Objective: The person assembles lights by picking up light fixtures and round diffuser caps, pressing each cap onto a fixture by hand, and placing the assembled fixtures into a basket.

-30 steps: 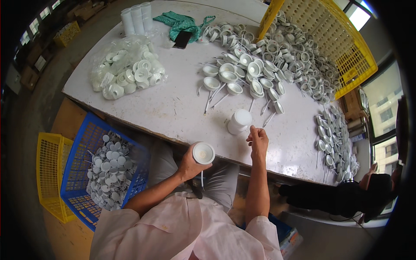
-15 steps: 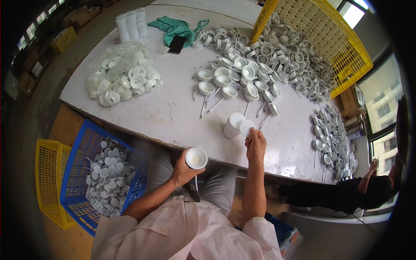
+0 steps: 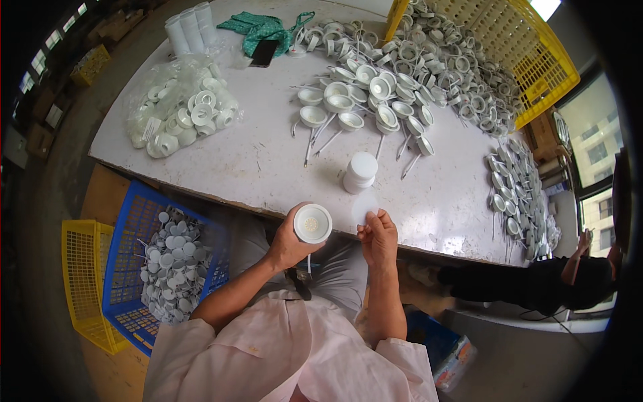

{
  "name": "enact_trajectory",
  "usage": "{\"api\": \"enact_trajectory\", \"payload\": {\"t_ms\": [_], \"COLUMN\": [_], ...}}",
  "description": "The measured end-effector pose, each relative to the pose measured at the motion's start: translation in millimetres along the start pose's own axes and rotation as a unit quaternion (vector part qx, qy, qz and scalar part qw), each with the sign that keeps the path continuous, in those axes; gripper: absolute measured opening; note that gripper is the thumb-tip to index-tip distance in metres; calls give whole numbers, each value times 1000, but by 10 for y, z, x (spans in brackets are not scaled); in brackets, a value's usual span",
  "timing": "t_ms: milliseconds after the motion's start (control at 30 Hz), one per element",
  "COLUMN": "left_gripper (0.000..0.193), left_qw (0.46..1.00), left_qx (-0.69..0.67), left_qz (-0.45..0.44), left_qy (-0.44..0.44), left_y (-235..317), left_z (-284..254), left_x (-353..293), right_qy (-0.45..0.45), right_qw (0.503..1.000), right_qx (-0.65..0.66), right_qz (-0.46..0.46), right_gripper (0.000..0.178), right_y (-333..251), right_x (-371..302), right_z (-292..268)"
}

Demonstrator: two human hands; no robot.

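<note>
My left hand (image 3: 286, 246) is wrapped round a white round downlight housing (image 3: 320, 232), its open face up, with a yellowish LED patch in the middle and a short white cable hanging below. Between the fingertips of my right hand (image 3: 380, 242) is a thin translucent white disc (image 3: 364, 205), held by its near edge at the front of the table, apart from the housing. Just beyond it stands a short stack of white discs (image 3: 362, 171). Farther back lies a cluster of white downlight housings (image 3: 339, 104) with their cables trailing toward me.
A blue crate (image 3: 119, 281) of finished-looking white lamps stands at my left, beside a yellow crate (image 3: 84, 288). On the table (image 3: 268, 151) lie a clear bag of white cups (image 3: 181, 117), a phone (image 3: 264, 53) and a green cloth (image 3: 258, 28). Another person (image 3: 536, 281) is at the right.
My right hand has drawn the disc off from beside the stack, toward me and slightly left. My left hand, still holding the housing, has shifted a little right and up.
</note>
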State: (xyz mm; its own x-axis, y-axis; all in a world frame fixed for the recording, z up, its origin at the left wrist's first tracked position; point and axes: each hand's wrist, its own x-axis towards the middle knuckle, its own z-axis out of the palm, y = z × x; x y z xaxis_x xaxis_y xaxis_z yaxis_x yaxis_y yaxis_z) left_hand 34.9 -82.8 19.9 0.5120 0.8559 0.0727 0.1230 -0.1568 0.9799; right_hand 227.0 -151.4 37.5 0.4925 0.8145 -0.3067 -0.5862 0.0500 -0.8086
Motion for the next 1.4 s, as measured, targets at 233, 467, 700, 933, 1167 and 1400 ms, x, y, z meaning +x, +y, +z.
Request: {"api": "enact_trajectory", "payload": {"t_ms": [233,467,700,933,1167,1400], "left_gripper": [84,73,59,51,48,44], "left_qw": [990,989,991,994,994,994], "left_qx": [-116,-112,-111,-73,-75,-76], "left_qz": [-1,-22,-35,-32,-19,-2], "left_qy": [-76,-89,-73,-80,-79,-76], "left_y": [-177,-75,-90,-158,-171,-270], "left_z": [32,19,38,14,22,28], "left_x": [11,-8,-7,-43,-72,-66], "right_qy": [-46,-55,-42,-41,-59,-70], "right_qw": [991,978,974,971,972,974], "right_qx": [-112,-201,-223,-234,-217,-201], "right_qz": [52,6,-5,-4,62,76], "right_gripper": [15,20,23,23,24,25], "right_y": [304,438,439,455,531,537], "right_x": [-122,-187,-189,-191,-126,-134], "right_z": [-8,166,249,282,155,173]}}
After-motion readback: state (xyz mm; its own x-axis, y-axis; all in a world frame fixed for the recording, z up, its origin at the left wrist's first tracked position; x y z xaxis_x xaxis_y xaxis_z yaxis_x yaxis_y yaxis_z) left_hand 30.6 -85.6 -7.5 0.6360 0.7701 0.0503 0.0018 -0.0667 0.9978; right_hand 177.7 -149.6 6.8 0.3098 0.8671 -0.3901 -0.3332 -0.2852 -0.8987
